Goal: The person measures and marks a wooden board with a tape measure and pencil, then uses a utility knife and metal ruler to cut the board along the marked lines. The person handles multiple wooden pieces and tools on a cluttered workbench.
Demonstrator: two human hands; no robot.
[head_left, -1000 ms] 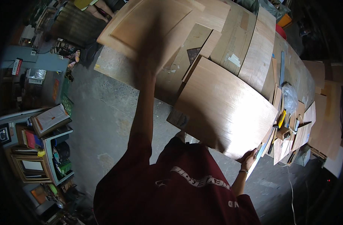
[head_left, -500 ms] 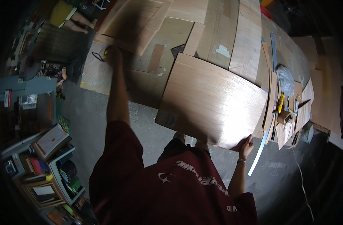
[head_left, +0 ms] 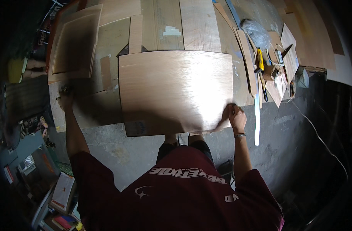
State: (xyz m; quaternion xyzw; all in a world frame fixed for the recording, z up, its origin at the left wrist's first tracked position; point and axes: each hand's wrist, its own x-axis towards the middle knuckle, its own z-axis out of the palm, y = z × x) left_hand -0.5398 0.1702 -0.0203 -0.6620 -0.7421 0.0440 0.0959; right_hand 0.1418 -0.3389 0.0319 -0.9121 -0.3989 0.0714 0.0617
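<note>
By the right hand (head_left: 236, 115), the plywood panel (head_left: 172, 86) was gripped, jutting past the near edge of the table (head_left: 87, 117). White lettering (head_left: 187, 173) was seen on the maroon shirt (head_left: 176, 208). Since earlier, the left hand (head_left: 66, 101), its grip indiscernible, had been brought nearer the table's left edge.

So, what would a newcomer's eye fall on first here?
Probably the pale wooden panel, front and centre, with bright glare across its right half. Next, the right grip at its right edge; then the yellow-and-black tool farther right, a crumpled clear bag just beyond.
</note>
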